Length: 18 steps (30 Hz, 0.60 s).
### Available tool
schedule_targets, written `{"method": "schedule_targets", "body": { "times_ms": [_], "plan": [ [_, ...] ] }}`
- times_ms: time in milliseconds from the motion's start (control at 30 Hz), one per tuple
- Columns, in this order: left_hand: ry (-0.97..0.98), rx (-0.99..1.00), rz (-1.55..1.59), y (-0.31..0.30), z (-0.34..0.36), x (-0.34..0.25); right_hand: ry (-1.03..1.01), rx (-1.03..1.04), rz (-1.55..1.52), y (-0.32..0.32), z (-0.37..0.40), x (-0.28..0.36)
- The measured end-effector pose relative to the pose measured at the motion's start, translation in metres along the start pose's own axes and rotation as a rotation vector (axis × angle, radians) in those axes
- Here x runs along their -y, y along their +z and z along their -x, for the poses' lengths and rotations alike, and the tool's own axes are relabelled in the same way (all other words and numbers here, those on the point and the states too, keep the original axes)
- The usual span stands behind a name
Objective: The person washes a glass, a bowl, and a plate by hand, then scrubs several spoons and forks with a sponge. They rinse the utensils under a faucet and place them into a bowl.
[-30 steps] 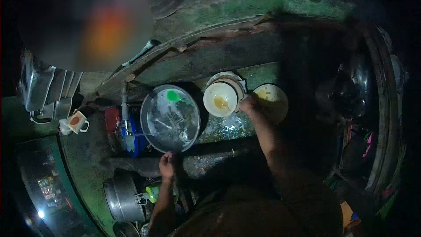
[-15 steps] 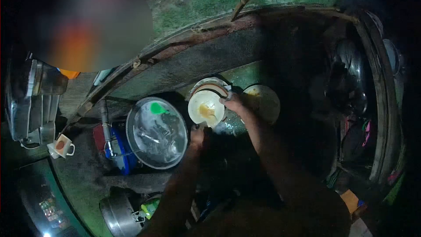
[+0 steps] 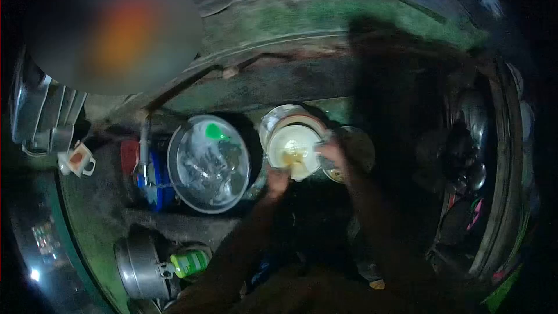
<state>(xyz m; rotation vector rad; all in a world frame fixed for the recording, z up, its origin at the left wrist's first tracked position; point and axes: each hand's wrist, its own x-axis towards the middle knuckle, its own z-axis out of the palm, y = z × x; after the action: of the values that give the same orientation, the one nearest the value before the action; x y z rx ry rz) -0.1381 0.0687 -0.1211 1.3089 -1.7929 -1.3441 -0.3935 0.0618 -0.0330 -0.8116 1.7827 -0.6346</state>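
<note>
A pale bowl (image 3: 295,142) with yellowish-brown residue in it is tilted over other stacked dishes (image 3: 276,117). My left hand (image 3: 278,182) grips its lower left rim. On the right side my right hand (image 3: 332,152) is at the rim, smeared by motion, so its fingers are hard to make out. A round plate (image 3: 360,145) lies in shadow just behind my right hand. Left of the bowl stands a large metal basin (image 3: 247,166) of cloudy, soapy water, with a green object (image 3: 215,132) in it.
A tap (image 3: 144,145) and a blue container (image 3: 156,183) are left of the basin. A metal pot (image 3: 138,264) and a green-labelled bottle (image 3: 190,263) lie lower left. A mug (image 3: 80,160) sits far left; dark pots (image 3: 468,134) are at right.
The camera view has shifted. The bowl and both hands appear slightly further right in view. My right hand has become blurred and its hold on the rim is less distinct.
</note>
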Motion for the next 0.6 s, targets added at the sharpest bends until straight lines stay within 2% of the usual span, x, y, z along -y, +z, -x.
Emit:
{"method": "schedule_targets", "body": {
  "times_ms": [33, 67, 100, 267, 433, 500, 533, 600],
  "plan": [
    [-0.108, 0.02, 0.168, 0.001, 0.007, -0.055, 0.016, 0.015, -0.079, -0.022, 0.012, -0.011],
    [-0.615, 0.139, 0.406, 0.007, 0.007, -0.113, 0.032, 0.028, -0.159, -0.044, 0.025, -0.022],
    [-0.738, 0.165, 0.476, 0.022, 0.008, -0.133, -0.067, -0.024, -0.222, -0.057, 0.02, -0.067],
    [-0.683, 0.277, 0.332, 0.092, 0.013, -0.124, -0.032, -0.155, -0.325, -0.103, 0.072, -0.059],
    [-0.617, 0.417, -0.003, 0.104, -0.001, -0.093, -0.053, -0.218, -0.255, -0.104, 0.091, -0.065],
    [-0.568, 0.603, -0.142, 0.088, -0.013, -0.078, -0.063, -0.232, -0.212, -0.104, 0.09, -0.066],
    [-0.511, 0.883, -0.077, 0.076, -0.018, -0.075, -0.072, -0.238, -0.186, -0.107, 0.089, -0.066],
    [-0.246, 0.518, -0.148, 0.07, -0.02, -0.019, -0.099, -0.245, -0.138, -0.109, 0.082, -0.063]
  ]
}}
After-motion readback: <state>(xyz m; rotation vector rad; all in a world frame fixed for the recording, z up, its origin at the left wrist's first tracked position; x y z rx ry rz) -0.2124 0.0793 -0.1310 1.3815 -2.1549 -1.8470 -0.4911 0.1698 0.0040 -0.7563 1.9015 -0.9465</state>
